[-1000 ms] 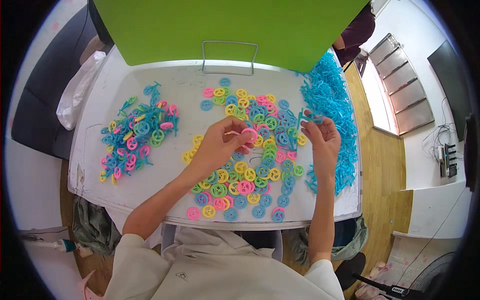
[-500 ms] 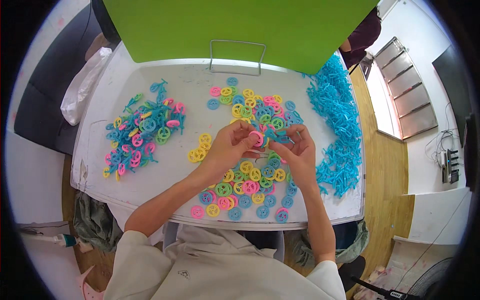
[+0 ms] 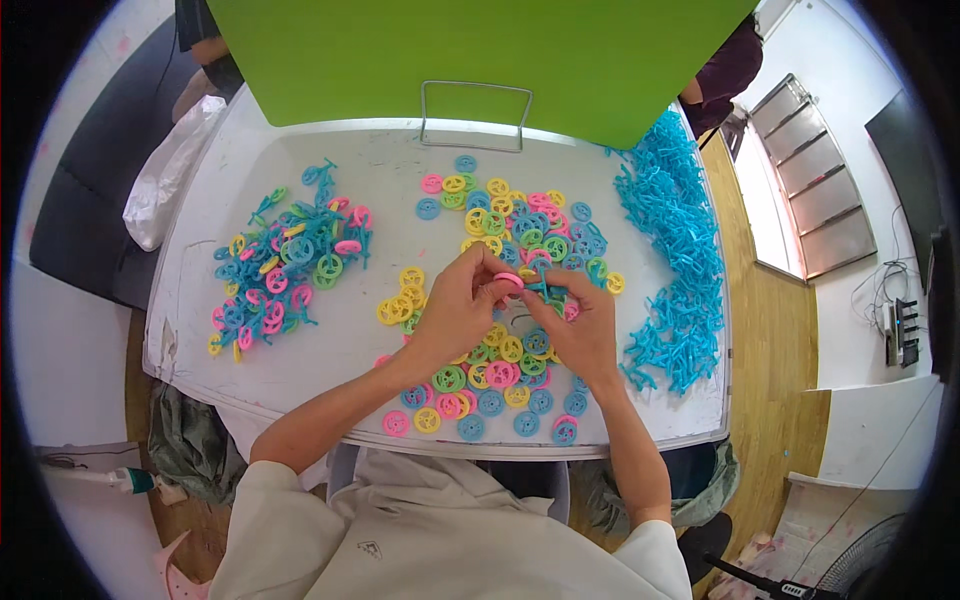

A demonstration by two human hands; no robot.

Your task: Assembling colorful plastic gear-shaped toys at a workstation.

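My left hand (image 3: 455, 308) is closed, pinching a small pink plastic wheel (image 3: 511, 279) between thumb and fingers. Just beside it, my right hand (image 3: 582, 328) grips a thin blue plastic piece (image 3: 542, 279), which meets the wheel or lies close against it; their exact contact is hidden by my fingers. Below and around both hands spreads a loose pile of spoked wheels (image 3: 500, 374) in pink, yellow, green and blue. Some of the pile is covered by my hands.
To the left lies a heap of blue pieces with coloured wheels on them (image 3: 280, 270). Many bare blue pieces (image 3: 675, 250) line the table's right side. A green panel (image 3: 470, 50) with a wire handle (image 3: 476, 84) stands at the back of the white table (image 3: 380, 180).
My right hand has moved left and turned inward, bringing the blue piece against or near the pink wheel. Part of another person's arm has come into view at the upper left.
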